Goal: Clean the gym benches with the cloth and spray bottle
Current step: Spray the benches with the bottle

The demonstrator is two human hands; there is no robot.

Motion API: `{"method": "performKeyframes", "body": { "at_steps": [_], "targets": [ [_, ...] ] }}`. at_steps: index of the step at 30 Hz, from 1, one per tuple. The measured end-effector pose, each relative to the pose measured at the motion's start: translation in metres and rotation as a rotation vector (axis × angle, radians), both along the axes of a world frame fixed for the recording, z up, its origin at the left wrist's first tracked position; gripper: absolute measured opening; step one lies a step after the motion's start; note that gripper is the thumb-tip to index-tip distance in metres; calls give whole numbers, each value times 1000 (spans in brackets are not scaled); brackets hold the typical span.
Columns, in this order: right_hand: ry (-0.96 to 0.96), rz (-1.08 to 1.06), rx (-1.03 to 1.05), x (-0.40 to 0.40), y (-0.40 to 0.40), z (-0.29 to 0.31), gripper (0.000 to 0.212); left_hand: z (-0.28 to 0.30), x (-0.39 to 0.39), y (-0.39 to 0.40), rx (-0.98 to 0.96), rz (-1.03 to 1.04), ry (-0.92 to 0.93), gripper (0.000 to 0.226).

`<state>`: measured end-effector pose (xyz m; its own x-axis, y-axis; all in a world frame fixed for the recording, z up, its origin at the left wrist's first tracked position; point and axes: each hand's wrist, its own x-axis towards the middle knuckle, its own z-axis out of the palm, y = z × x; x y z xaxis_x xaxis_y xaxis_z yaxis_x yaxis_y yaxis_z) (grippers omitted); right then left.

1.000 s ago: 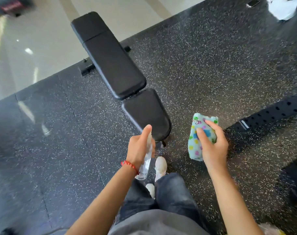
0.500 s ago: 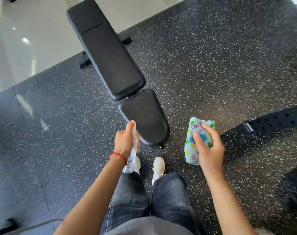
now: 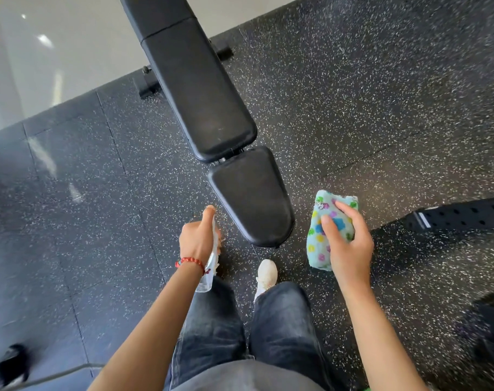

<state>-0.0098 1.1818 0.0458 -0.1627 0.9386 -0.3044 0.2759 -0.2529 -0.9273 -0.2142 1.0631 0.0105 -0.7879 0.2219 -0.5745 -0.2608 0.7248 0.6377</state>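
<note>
- The bench (image 3: pixel 200 88) in front of you is padded in smooth black vinyl: a long rounded-rectangle back pad running away to the far left, and a shorter seat pad (image 3: pixel 251 198) that tapers wider toward you, with a narrow gap between the two.
- It stands on black rubber flooring (image 3: pixel 353 108) flecked with pale specks and laid in square tiles; beyond the far edge is a glossy pale floor (image 3: pixel 56 52).
- Your left hand (image 3: pixel 198 241) is curled round a clear plastic spray bottle (image 3: pixel 207 277), index finger stretched forward along its top; the bottle's base shows below your wrist, which wears a red beaded bracelet (image 3: pixel 190 261).
- That hand and bottle hang just left of the seat pad's near end, not touching it.
- Your right hand (image 3: pixel 347 244) grips a folded cloth (image 3: pixel 325 221), soft and fluffy, pale teal with bright multicoloured shapes, thumb and fingers wrapped over it.
- The cloth sits just right of the seat pad's near end, apart from it.
- A black perforated metal bar (image 3: pixel 460 215) lies on the floor at the right.
- One white shoe (image 3: pixel 265 275) shows near the seat's near tip, below dark jeans (image 3: pixel 279 320).
</note>
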Motion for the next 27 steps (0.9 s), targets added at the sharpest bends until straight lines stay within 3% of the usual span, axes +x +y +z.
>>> {"method": "performKeyframes", "body": {
  "at_steps": [3,21,27],
  "targets": [
    [-37,-17,14,-17,5,-1,26,0,-23,-2,-28,-38,25,75],
    [-111,-268,38,-235,-23,-13,29,-27,-259,45,7,-353,91,69],
    [-112,-286,19,-276,-15,-16,27,-32,-312,77,-27,-375,110,57]
  ]
}}
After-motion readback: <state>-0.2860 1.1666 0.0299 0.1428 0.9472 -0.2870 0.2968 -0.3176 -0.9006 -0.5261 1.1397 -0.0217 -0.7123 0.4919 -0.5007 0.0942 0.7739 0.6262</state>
